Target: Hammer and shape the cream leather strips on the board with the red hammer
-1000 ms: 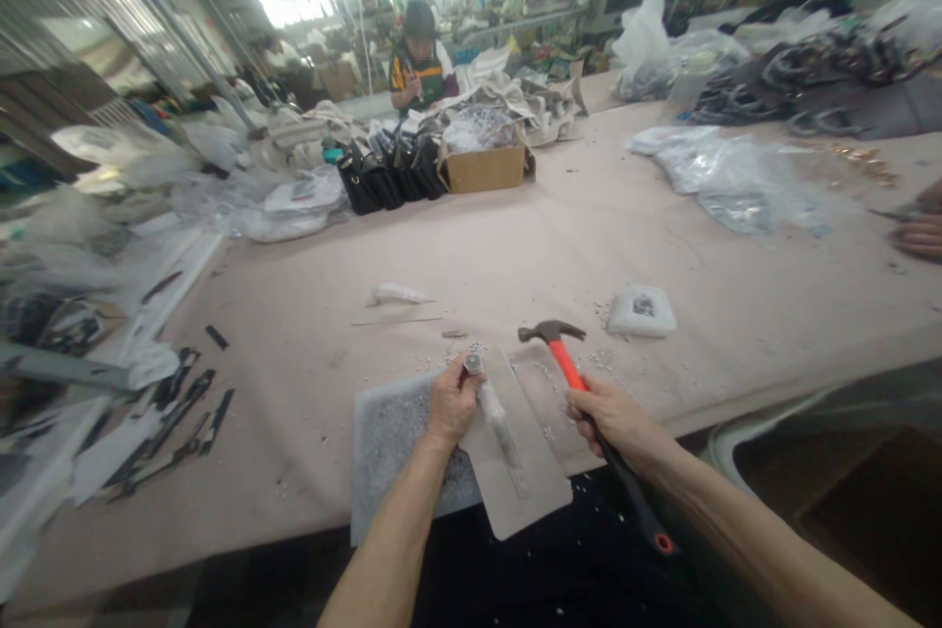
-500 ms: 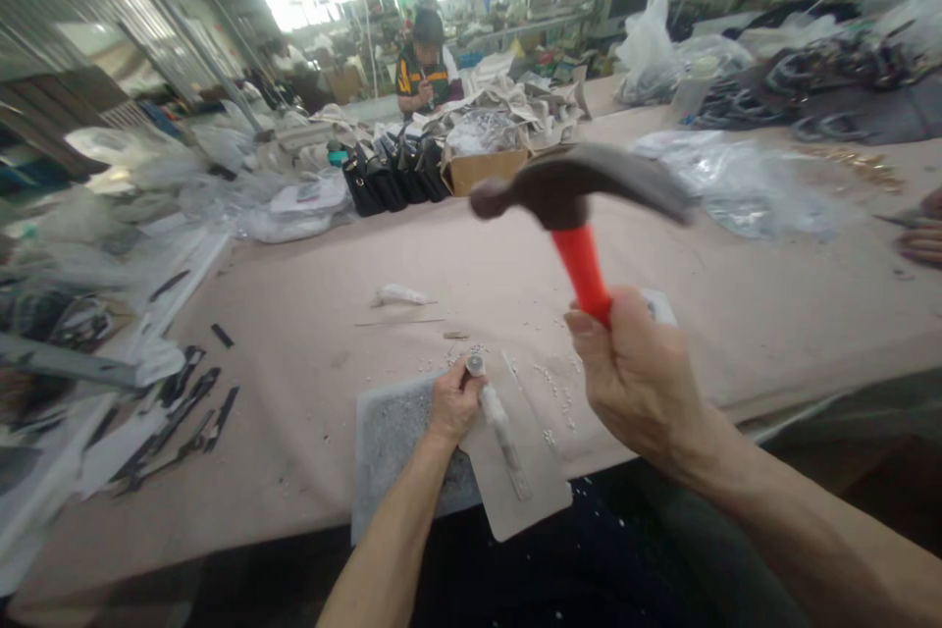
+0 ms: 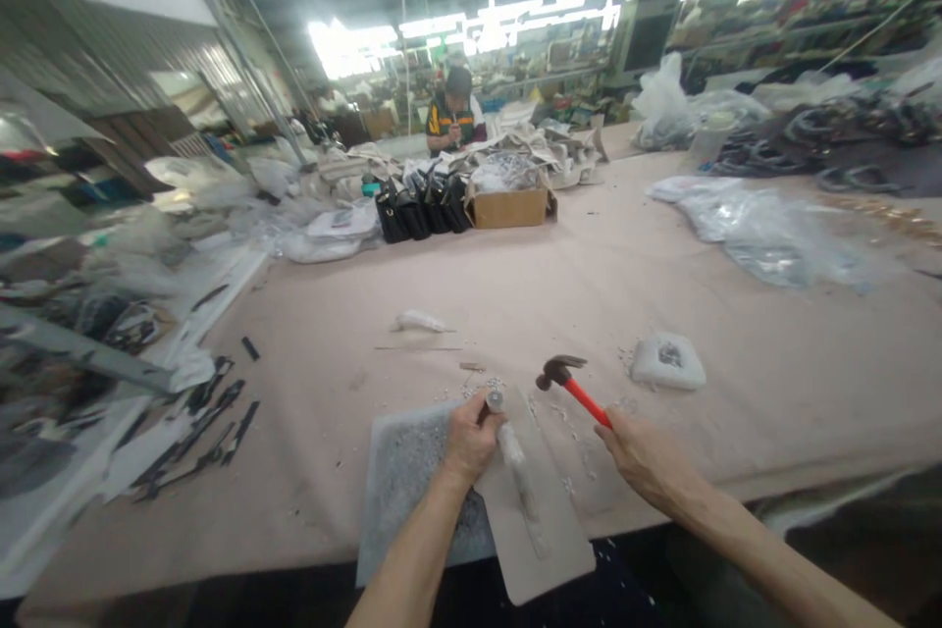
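My right hand (image 3: 639, 449) is wrapped round the red handle of a claw hammer (image 3: 581, 396), whose dark head is above the table, to the right of my left hand. My left hand (image 3: 471, 437) pinches a short metal punch (image 3: 496, 400), its round end facing up. Under and beside that hand lies a flat beige panel (image 3: 566, 554) with a whitish wrapped strip (image 3: 519, 471) along it. The panel partly overlaps a worn grey slab (image 3: 401, 446). Small pale studs (image 3: 589, 456) are scattered to the right of the panel.
A white block (image 3: 684, 365) with small pieces on top sits at the right. Dark strips (image 3: 239, 432) lie at the left. Black bags (image 3: 419, 208) and a cardboard box (image 3: 511, 209) stand at the back, with a person (image 3: 456, 113) behind. Plastic bags (image 3: 772, 240) lie at the far right.
My right hand has brought the hammer down from high in view to near table level. The left hand keeps its hold on the punch. The view has shifted slightly, bringing the white block into sight.
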Tool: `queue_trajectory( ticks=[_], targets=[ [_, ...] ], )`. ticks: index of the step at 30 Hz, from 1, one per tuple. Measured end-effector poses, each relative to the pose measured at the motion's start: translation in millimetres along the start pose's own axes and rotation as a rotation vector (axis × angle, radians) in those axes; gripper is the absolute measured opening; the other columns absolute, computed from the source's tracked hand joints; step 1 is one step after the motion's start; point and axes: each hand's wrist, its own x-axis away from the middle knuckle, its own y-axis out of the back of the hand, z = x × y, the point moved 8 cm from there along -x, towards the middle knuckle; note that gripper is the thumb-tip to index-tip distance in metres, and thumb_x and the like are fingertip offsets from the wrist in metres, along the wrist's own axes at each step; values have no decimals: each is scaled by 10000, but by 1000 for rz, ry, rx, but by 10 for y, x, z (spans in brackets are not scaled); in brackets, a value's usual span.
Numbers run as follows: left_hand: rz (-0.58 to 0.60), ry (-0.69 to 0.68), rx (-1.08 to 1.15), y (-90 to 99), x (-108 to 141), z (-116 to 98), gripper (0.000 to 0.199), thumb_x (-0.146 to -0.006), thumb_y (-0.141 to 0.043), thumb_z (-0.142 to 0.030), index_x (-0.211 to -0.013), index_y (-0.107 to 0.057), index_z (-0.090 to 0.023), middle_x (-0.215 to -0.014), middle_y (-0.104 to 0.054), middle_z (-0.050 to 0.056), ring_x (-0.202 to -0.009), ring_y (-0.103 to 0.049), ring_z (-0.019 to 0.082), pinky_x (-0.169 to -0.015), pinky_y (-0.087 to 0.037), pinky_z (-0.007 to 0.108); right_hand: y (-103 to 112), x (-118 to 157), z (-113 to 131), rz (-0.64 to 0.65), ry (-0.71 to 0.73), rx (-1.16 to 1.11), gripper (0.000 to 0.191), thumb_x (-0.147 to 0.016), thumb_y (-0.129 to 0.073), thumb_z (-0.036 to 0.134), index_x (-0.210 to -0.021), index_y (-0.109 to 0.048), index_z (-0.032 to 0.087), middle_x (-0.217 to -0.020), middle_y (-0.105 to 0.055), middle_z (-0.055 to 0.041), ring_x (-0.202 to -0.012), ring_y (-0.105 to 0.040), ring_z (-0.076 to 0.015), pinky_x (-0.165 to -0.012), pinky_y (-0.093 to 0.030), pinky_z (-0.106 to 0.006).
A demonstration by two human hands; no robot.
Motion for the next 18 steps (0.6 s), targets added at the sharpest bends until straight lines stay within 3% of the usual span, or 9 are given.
queue_trajectory(
  ticks=[2, 5, 7, 9, 11, 13, 14, 16, 18],
  targets=[
    [1, 3, 1, -19, -5, 6, 142, -793, -664, -256, -913, -736, -229, -807, -670, -18, -784, -572, 162, -770, -435, 290, -59, -41, 52, -48, 26, 67, 390, -1030, -393, 360, -1175, -645, 100, -1065, -726, -221, -961, -705, -387, -801, -523, -490],
    [-13, 1, 12, -58, -11, 3, 133, -777, -685, -265, -891, -742, -228, -793, -685, -17, -760, -567, 161, -752, -436, 293, -88, 74, 562, -193, 177, -54, 603, -999, -497, 464, -1443, -531, 57, -1428, -608, -265, -1291, -607, -418, -1055, -514, -569],
    [-44, 31, 59, -64, -32, 23, 152, -750, -709, -286, -883, -746, -225, -788, -705, -13, -757, -582, 165, -754, -452, 297, -292, 216, 1015, -55, 260, -191, 631, -1008, -485, 420, -1536, -452, 78, -1489, -592, -235, -1319, -621, -362, -1086, -535, -508],
    [-176, 115, 185, 47, -59, 96, 218, -728, -735, -370, -871, -741, -206, -797, -726, 2, -764, -607, 173, -753, -476, 303, -566, 333, 1342, 156, 272, -180, 590, -1004, -370, 243, -1565, -424, 66, -1424, -646, -238, -1192, -707, -351, -1011, -584, -501],
    [-411, 212, 367, 287, -37, 203, 361, -703, -753, -497, -884, -728, -185, -839, -753, 26, -794, -647, 187, -773, -512, 315, -674, 312, 1395, 219, 206, -147, 611, -976, -254, 152, -1543, -446, 28, -1288, -713, -261, -1060, -753, -371, -935, -602, -531],
    [-572, 236, 459, 534, 25, 252, 455, -694, -757, -570, -915, -723, -174, -886, -772, 49, -841, -684, 202, -818, -540, 329, -504, 110, 1256, 103, 119, -278, 587, -992, -235, 217, -1477, -498, 17, -1147, -751, -256, -1004, -757, -366, -886, -604, -517],
    [-586, 218, 429, 633, 53, 241, 452, -703, -759, -568, -920, -725, -174, -885, -773, 51, -850, -690, 203, -830, -541, 328, -344, -28, 1168, 19, 78, -417, 559, -1000, -268, 293, -1420, -538, 41, -1053, -763, -224, -956, -755, -344, -844, -608, -485],
    [-535, 171, 284, 748, 120, 202, 378, -740, -743, -532, -877, -727, -180, -814, -750, 41, -802, -672, 195, -791, -526, 317, -11, -290, 1071, -110, -17, -738, 495, -968, -358, 412, -1278, -593, 105, -806, -717, -107, -737, -708, -276, -663, -581, -394],
    [-497, 144, 155, 767, 218, 209, 296, -765, -717, -483, -836, -724, -196, -757, -726, 37, -745, -646, 199, -730, -508, 325, 216, -411, 1260, -152, -73, -1022, 438, -932, -412, 459, -1189, -593, 153, -642, -587, 6, -549, -585, -205, -518, -491, -319]
  ],
)
